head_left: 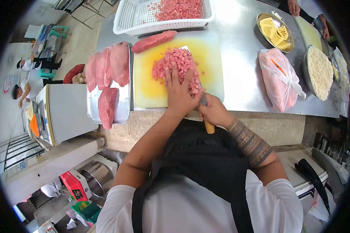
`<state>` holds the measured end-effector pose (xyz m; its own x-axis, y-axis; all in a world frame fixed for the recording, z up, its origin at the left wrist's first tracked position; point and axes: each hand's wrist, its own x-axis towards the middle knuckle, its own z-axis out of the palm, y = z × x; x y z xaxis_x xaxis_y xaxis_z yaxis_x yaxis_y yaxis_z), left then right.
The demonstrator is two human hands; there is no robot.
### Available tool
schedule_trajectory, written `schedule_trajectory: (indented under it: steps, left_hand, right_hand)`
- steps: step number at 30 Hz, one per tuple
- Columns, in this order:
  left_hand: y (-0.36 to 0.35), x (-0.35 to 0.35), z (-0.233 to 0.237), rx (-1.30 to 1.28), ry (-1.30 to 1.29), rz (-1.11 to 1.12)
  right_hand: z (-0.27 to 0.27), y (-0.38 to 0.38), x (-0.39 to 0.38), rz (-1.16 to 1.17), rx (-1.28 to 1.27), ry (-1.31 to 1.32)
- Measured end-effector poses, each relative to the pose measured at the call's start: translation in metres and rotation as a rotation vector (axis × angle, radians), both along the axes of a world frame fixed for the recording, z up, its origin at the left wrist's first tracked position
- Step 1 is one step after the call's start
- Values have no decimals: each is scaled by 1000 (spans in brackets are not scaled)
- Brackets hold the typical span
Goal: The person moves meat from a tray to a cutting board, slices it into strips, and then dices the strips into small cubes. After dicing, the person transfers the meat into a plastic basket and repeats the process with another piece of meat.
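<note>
Where the left grip [177, 93] rests, diced meat [182, 59] lies partly beneath it

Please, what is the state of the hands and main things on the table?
Diced pink meat: heaped on pale yellow cutting board.
Left hand: spread open on this meat.
Right hand: closed around wooden knife handle.
Long pink meat strip: not diced.
Shiny metal tray: holding four larger meat pieces.
White perforated plastic basket: open, partly filled.
Translucent white plastic bag: knotted closed.
Round metal dish: holding yellow pieces.
</note>
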<state>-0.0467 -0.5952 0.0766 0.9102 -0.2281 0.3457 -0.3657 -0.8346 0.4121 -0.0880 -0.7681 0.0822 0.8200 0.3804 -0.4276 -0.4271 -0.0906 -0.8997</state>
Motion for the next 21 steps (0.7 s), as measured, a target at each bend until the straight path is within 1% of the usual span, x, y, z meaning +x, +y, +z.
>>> schedule_trajectory:
  steps: [2,5,6,8,10,12,13,15,17,19,20,21]
  left_hand:
    - [0,8,16,-8,-16,-22]
    - [3,36,37,-17,-134,-80]
    - [4,52,46,-32,-171,-90]
    - [3,97,62,-65,-238,-110]
    - [5,156,81,-64,-302,-133]
    - [2,216,82,-55,-343,-150]
    - [-1,246,79,-45,-353,-155]
    - [-5,302,70,-23,-350,-197]
    - [-3,344,45,2,-316,-268]
    - [5,367,19,-25,-63,-426]
    - [7,372,10,-37,68,-500]
    - [13,363,18,-89,-20,-558]
  right_hand:
    - [17,1,3,-35,29,-31]
    - [50,5,23,-74,27,-49]
    - [59,7,36,-84,-25,-66]
    - [79,11,74,-108,-130,-92]
    - [102,11,129,-80,-263,-221]
    - [96,7,186,-132,-200,-234]
    - [95,4,207,-159,-105,-190]
    - [85,-7,219,-99,-116,-160]
    - [77,-19,186,1,-284,-153]
    - [64,-18,117,-107,-328,-69]
    - [52,-17,77,-200,-269,7]
    - [58,-11,43,-255,-291,49]
